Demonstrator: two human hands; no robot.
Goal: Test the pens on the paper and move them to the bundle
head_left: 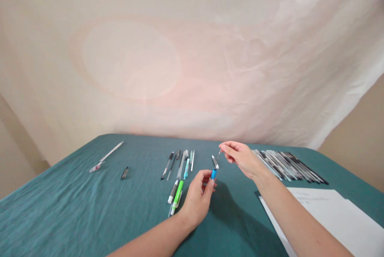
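Note:
My left hand (199, 197) is closed around a blue pen barrel (214, 174), held upright above the table. From the barrel's top a thin dark pen refill (218, 160) sticks up at a slant. My right hand (237, 155) pinches the upper end of that refill between thumb and fingertips. Just behind the barrel a small white-and-dark pen part (214, 162) lies on the cloth. A bright green pen (177, 197) and a grey-and-white pen piece (173, 191) lie left of my left hand.
Several pens and pen parts (181, 164) lie mid-table. A long row of pens (289, 165) is at the right, behind white paper sheets (327, 217). At the left are a clear wrapper (106, 157) and a dark pen cap (125, 172). A green cloth (75, 209) covers the table.

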